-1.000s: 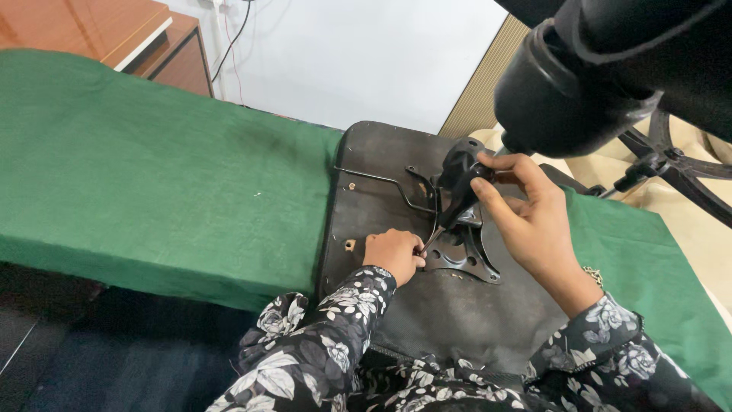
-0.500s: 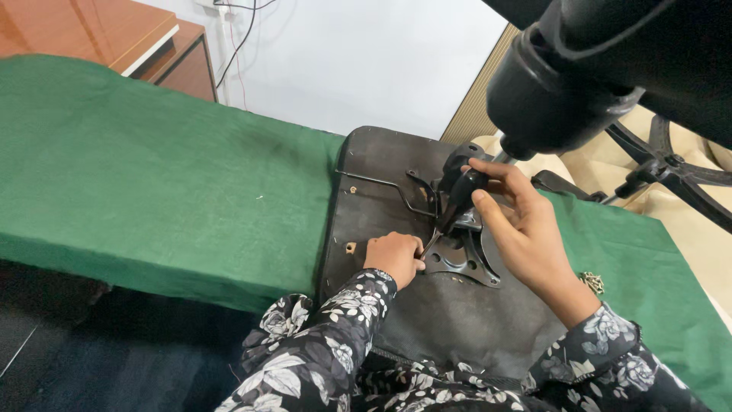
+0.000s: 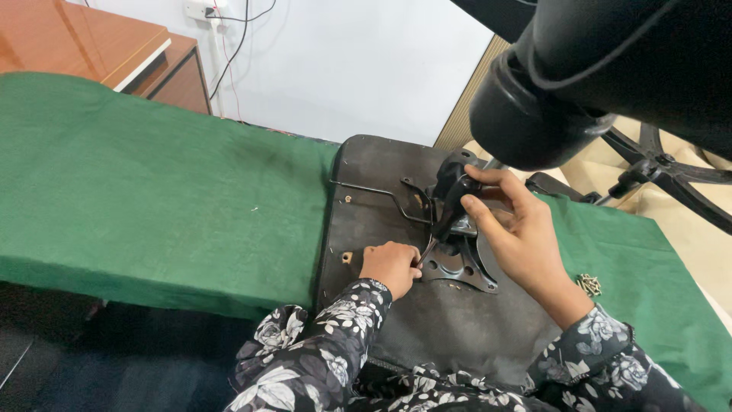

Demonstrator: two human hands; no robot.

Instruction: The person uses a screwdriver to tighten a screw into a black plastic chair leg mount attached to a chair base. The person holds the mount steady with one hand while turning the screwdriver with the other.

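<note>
Underside of dark seat base (image 3: 457, 336) lying flat on green cloth (image 3: 152, 198), metal mounting plate (image 3: 461, 267) near its centre. Left hand (image 3: 393, 267) fisted beside plate's edge, closed around a thin tool shaft (image 3: 427, 250) touching the plate. Right hand (image 3: 515, 229) gripping black mechanism housing (image 3: 450, 187) above plate. Likely risks: tool tip slipping off fastener toward left knuckles; plate shifting if right grip loosens; 1 cluster of loose hardware (image 3: 589, 284) near cloth edge, prone to rolling off.

My sleeves (image 3: 335, 347) are black with a white-grey floral print. The cloth (image 3: 152, 191) over the counter is plain green, the chair seat underside (image 3: 374, 183) dark brown-black, its metal mechanism plate (image 3: 461, 267) black.
</note>
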